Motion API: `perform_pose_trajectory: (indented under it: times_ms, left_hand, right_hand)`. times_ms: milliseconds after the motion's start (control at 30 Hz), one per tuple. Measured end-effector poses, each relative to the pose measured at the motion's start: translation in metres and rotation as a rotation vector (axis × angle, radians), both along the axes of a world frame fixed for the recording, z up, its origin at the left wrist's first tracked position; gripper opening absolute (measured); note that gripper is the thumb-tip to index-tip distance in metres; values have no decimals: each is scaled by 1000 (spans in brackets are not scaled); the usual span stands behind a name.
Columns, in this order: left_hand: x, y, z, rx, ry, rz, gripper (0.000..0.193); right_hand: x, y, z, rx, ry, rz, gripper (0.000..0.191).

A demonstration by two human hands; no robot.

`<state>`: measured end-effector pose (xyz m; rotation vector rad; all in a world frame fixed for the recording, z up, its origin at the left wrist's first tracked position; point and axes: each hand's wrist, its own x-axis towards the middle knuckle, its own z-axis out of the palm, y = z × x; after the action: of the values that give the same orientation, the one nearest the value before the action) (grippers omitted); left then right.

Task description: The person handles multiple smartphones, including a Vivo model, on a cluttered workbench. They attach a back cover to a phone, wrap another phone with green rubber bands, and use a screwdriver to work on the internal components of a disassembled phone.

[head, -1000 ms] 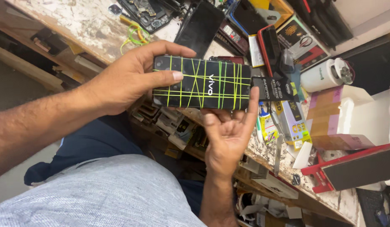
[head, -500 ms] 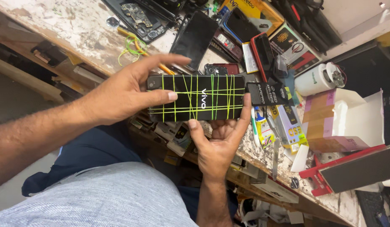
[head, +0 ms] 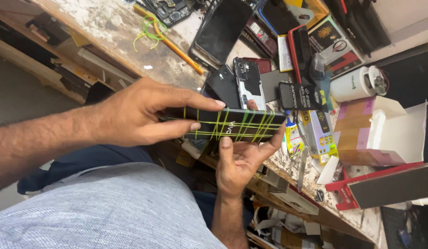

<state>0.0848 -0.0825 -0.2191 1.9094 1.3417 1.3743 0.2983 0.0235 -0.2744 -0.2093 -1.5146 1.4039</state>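
1. While both hands hold it above the bench edge, the phone [head: 225, 124] lies lengthwise between them, dark face tilted toward the camera, wrapped in many yellow-green rubber bands [head: 251, 127].
2. Left hand [head: 145, 115]: fingers stretched along the phone's top edge, thumb pressed on the near face, so it pinches the phone's left half.
3. Right hand [head: 239, 159]: palm up under the phone's right half, thumb on the lower edge, fingertips curled up at the right end; cupping and gripping, not spread.
4. Phone sits over the person's lap, just in front of the workbench [head: 108, 27], not touching it.
5. On the bench behind the phone: an opened handset [head: 248, 83] with its innards showing, beside a black back cover [head: 223, 85].
6. Farther back, a large dark phone [head: 221, 32] lies face up, tilted.
7. An orange stick [head: 177, 48] and a loop of loose green bands [head: 147, 27] lie to the left of it.
8. Right of the hands: a small yellow glue bottle [head: 294, 138], a white cylinder [head: 357, 83], and a cardboard box [head: 380, 131] with open flap.
9. A red stand [head: 384, 184] holds a dark slab near the bench's near-right corner.
10. Grey cloth on the person's leg [head: 108, 212] fills the lower left.
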Motion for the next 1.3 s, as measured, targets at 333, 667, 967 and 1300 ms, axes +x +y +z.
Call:
perform_pose_trajectory:
  times_ms: [333, 667, 967, 1300]
  left_hand:
    - [2, 11, -26, -287, -591, -11, 49]
    - [5, 16, -23, -294, -708, -7, 49]
    - [7, 17, -17, -284, -704, -55, 57]
    - [44, 20, -7, -63, -1237, 71, 59]
  right_hand:
    - [2, 7, 31, -310, -81, 199, 97]
    - [3, 5, 35, -119, -196, 144, 108]
    - [4, 12, 27, -118, -112, 205, 107]
    - [-31, -19, 5, -356, -230, 103, 41]
